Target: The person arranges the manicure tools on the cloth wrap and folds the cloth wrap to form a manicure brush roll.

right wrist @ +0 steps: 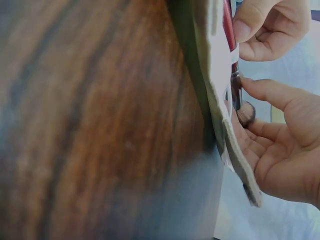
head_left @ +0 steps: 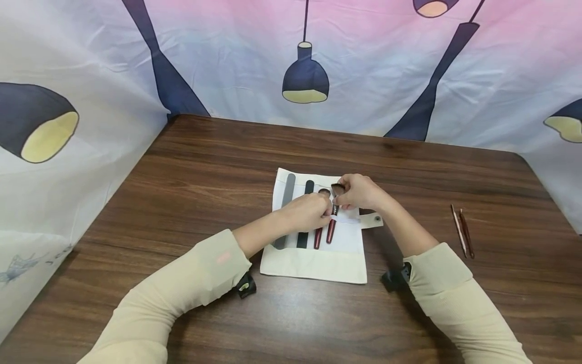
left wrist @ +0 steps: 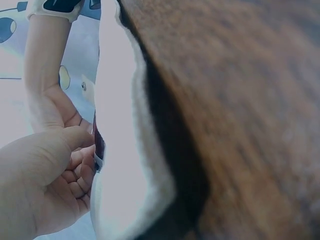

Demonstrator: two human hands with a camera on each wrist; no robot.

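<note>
A cream cloth tool roll (head_left: 313,264) lies spread on the table under both hands. On it are a grey nail file (head_left: 288,189), a black nail file (head_left: 309,187) and two red-handled makeup brushes, bristles pointing away from me. My right hand (head_left: 361,192) pinches the right-hand brush (head_left: 332,232) near its metal collar, its dark bristles (right wrist: 246,114) showing between thumb and fingers. With curled fingers my left hand (head_left: 306,212) pinches the white elastic band (right wrist: 235,54) crossing that brush. It partly covers the left-hand brush (head_left: 318,238) and the black file.
To the right, two thin sticks lie on the brown wooden table (head_left: 204,167): one pale pink (head_left: 458,230), one dark red (head_left: 466,233). A cream strap with a snap (head_left: 373,220) juts from the roll's right edge. Patterned cloth (head_left: 245,60) hangs behind.
</note>
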